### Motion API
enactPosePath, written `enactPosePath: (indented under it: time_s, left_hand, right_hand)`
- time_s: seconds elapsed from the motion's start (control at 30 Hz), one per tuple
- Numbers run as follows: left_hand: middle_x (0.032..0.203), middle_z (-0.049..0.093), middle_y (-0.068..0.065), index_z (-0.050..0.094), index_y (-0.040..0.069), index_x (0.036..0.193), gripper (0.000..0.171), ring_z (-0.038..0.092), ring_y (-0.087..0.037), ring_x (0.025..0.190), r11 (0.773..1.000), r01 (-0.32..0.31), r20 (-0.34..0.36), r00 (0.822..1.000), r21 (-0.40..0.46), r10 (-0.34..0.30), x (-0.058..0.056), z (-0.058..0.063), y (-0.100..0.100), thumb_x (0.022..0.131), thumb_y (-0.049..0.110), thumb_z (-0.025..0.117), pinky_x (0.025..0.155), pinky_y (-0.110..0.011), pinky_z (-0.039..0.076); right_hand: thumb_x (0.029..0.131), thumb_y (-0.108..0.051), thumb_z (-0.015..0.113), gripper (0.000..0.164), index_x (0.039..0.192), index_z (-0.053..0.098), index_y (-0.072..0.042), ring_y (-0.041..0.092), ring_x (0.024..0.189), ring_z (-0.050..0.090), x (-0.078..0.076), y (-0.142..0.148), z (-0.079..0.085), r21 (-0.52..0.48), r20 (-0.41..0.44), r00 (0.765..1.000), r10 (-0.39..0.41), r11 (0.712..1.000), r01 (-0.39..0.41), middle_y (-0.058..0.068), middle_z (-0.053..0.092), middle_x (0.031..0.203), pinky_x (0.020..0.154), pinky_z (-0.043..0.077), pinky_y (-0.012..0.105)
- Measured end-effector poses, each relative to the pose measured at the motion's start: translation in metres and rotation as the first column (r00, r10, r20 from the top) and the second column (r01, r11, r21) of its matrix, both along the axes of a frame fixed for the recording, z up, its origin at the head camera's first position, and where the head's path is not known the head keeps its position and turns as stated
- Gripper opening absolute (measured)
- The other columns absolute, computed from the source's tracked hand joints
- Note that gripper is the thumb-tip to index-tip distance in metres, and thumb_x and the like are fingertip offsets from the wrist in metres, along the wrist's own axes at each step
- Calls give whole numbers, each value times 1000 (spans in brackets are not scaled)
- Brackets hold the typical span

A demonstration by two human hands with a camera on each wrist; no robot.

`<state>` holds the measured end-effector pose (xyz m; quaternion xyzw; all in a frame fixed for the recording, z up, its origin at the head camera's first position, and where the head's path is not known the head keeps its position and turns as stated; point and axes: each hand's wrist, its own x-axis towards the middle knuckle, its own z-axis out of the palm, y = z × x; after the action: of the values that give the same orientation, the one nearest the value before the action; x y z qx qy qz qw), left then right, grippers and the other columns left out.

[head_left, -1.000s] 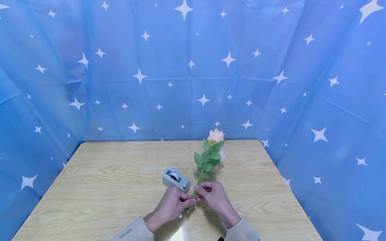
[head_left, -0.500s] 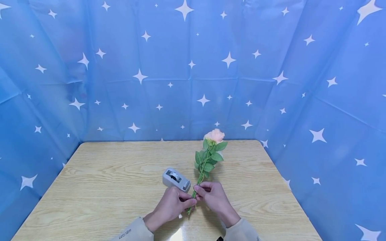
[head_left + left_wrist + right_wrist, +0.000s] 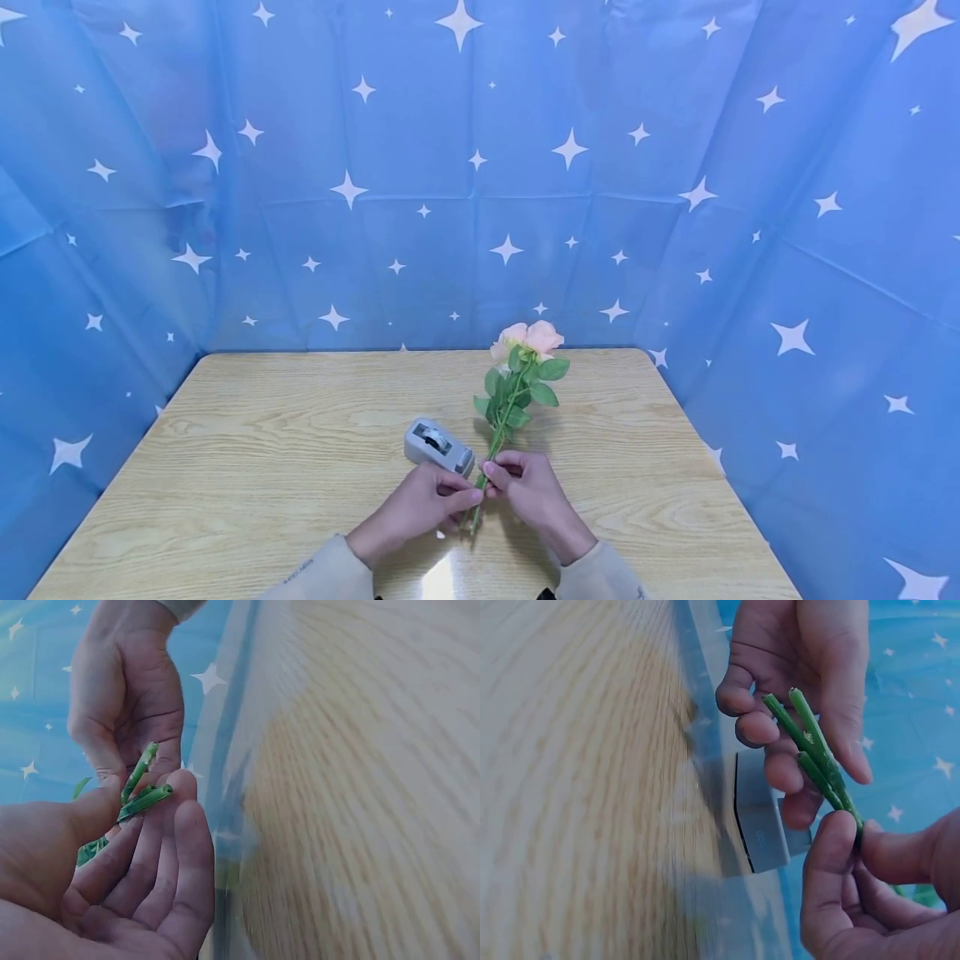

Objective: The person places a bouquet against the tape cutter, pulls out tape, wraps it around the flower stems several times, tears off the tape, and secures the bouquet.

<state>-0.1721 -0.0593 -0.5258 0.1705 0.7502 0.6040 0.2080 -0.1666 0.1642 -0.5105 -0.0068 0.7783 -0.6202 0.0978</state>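
Pale pink artificial roses (image 3: pixel 542 337) with green leaves lean up and away over the table. Their bundled green stems (image 3: pixel 817 750) come together low down, the cut ends spreading apart. My right hand (image 3: pixel 536 496) pinches the bundle between thumb and fingers, plainly so in the right wrist view. Around the lower ends sits my left hand (image 3: pixel 420 504), thumb straight and apart from loosely bent fingers, the stems lying between without a visible pinch. A small white scrap (image 3: pixel 440 534) shows under the left hand; its kind is unclear. Just beyond that hand stands a grey tape dispenser (image 3: pixel 438 446).
The wood-grain table (image 3: pixel 262 450) spreads to both sides of the hands. A blue curtain (image 3: pixel 420 275) with white stars hangs around its back and sides. Light glares off the tabletop near the front edge.
The roses have turned about their stems, so a second bloom now shows on the left. My left hand has shifted slightly left, its thumb easing off the stems. The right hand stays put.
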Motion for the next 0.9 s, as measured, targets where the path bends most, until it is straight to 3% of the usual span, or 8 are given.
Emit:
enactPosePath:
  time_s: [0.1, 0.23, 0.37, 0.7, 0.9]
  left_hand:
    - [107, 89, -19, 85, -3, 126, 25, 84, -18, 83, 998, 15, 100, 995, 64, -22, -1, -1, -1, 116, 17, 74, 75, -32, 74]
    - [114, 88, -22, 81, -7, 131, 28, 89, -25, 98, 988, 31, 231, 971, 154, -67, -3, -3, 0, 119, 13, 67, 85, -33, 75]
    - [114, 88, -18, 80, -8, 134, 28, 89, -25, 102, 978, 36, 291, 952, 204, -96, -4, -5, -1, 120, 12, 66, 87, -29, 73]
    - [108, 88, -14, 81, -9, 131, 26, 83, -15, 90, 981, 0, 274, 960, 195, -55, -4, -5, -2, 114, 9, 74, 85, -29, 72]
    - [101, 88, -18, 86, -5, 124, 22, 82, -12, 82, 992, -15, 181, 983, 125, -8, -3, 1, 1, 113, 11, 78, 72, -22, 67]
  right_hand:
    - [113, -10, 74, 21, 121, 81, 8, 17, 86, 75, 0, -1, 1, 6, -3, 1000, -4, 1000, 4, 9, 81, 96, 79, 63, 25]
    - [113, -10, 75, 19, 119, 82, 6, 17, 87, 72, -1, -1, 1, 28, -16, 1000, -7, 1000, 7, 8, 81, 95, 77, 58, 23]
    - [112, -9, 74, 18, 118, 83, 6, 16, 88, 70, -1, -2, 0, 31, -24, 1000, -6, 999, 6, 7, 79, 94, 77, 56, 22]
    - [113, -6, 73, 20, 121, 80, 10, 15, 85, 71, -4, -2, -3, -18, -21, 1000, 4, 1000, -4, 9, 79, 93, 76, 59, 23]
    - [114, -7, 72, 23, 126, 81, 10, 15, 85, 73, -4, 0, 0, -25, -9, 1000, 29, 999, -30, 7, 81, 92, 83, 61, 22]
